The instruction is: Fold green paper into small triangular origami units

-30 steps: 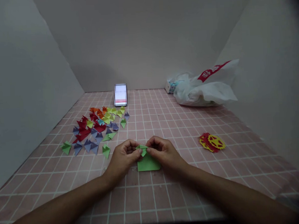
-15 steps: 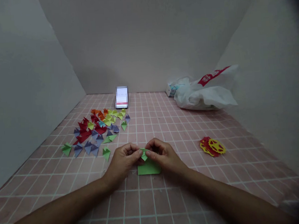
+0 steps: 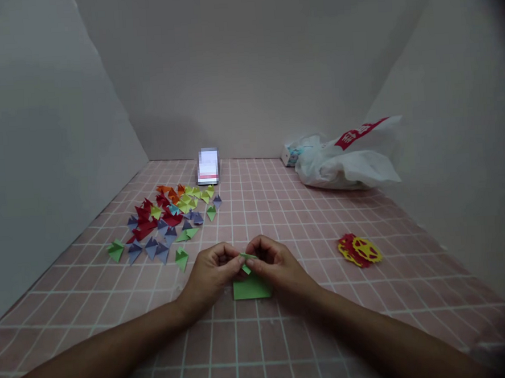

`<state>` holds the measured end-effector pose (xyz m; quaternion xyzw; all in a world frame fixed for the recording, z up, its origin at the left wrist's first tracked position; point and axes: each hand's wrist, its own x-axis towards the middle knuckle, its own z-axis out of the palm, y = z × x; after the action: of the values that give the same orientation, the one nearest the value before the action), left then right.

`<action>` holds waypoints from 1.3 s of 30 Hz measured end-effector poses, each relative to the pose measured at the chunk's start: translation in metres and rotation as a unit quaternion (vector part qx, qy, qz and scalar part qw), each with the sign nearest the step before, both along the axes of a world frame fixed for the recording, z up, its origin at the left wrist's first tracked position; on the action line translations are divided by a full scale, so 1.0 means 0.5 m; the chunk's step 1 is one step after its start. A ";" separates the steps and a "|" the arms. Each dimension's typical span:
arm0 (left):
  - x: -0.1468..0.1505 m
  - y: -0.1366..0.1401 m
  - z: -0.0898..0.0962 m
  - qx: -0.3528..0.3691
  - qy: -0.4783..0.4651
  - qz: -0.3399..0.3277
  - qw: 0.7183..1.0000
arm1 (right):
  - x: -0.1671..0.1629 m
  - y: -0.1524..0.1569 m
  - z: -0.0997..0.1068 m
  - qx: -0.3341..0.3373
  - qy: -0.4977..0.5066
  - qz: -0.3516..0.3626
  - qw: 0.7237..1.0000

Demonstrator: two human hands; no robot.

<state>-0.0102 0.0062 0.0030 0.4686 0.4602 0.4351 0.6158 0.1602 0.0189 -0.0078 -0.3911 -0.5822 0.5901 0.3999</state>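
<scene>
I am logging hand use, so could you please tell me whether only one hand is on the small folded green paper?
No, the left hand and right hand both pinch the folded green paper.

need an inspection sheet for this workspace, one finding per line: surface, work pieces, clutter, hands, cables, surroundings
Surface: pink tabletop with white grid lines.
Work pieces: small folded green piece at the fingertips; flat green paper below, partly hidden.
Clutter: multicoloured folded papers at left; lit-screen device behind them; red and yellow cutouts at right; white plastic bag and small box at far right.
Hands: left hand and right hand both pinch the folded green piece.
Cables: nothing seen.
Surroundings: plain pale walls behind and on both sides.
</scene>
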 end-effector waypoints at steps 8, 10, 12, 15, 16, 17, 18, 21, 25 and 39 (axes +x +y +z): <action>0.000 0.002 0.002 -0.044 -0.041 -0.017 0.998 | -0.003 -0.001 0.010 -0.023 0.026 -0.008 0.999; -0.001 0.001 0.002 -0.049 -0.049 -0.018 0.997 | -0.004 -0.002 0.012 -0.028 0.030 -0.008 0.999; -0.002 0.000 0.001 -0.060 -0.063 -0.019 0.996 | -0.003 -0.002 0.012 -0.034 0.032 -0.008 0.999; -0.002 -0.002 0.001 -0.073 -0.080 -0.020 0.994 | -0.002 -0.001 0.008 -0.045 0.033 -0.016 0.998; -0.002 -0.002 0.000 -0.074 -0.084 -0.021 0.993 | -0.002 0.000 0.007 -0.048 0.034 -0.019 0.998; -0.002 -0.002 -0.001 -0.072 -0.087 -0.022 0.993 | -0.002 0.000 0.006 -0.050 0.038 -0.022 0.998; -0.001 -0.002 -0.001 -0.070 -0.088 -0.024 0.993 | -0.003 -0.001 0.005 -0.052 0.044 -0.024 0.997; 0.000 -0.001 -0.004 -0.056 -0.082 -0.027 0.995 | -0.006 -0.003 0.002 -0.056 0.055 -0.025 0.997; 0.001 0.000 -0.003 -0.046 -0.065 -0.027 0.996 | -0.008 -0.006 0.001 -0.050 0.038 -0.026 0.998; 0.002 -0.005 0.007 -0.022 -0.027 -0.024 0.999 | -0.011 -0.011 -0.003 -0.010 0.015 -0.025 1.000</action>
<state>-0.0092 0.0038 0.0067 0.4541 0.4419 0.4223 0.6483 0.1547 0.0132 -0.0091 -0.4008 -0.5604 0.5914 0.4189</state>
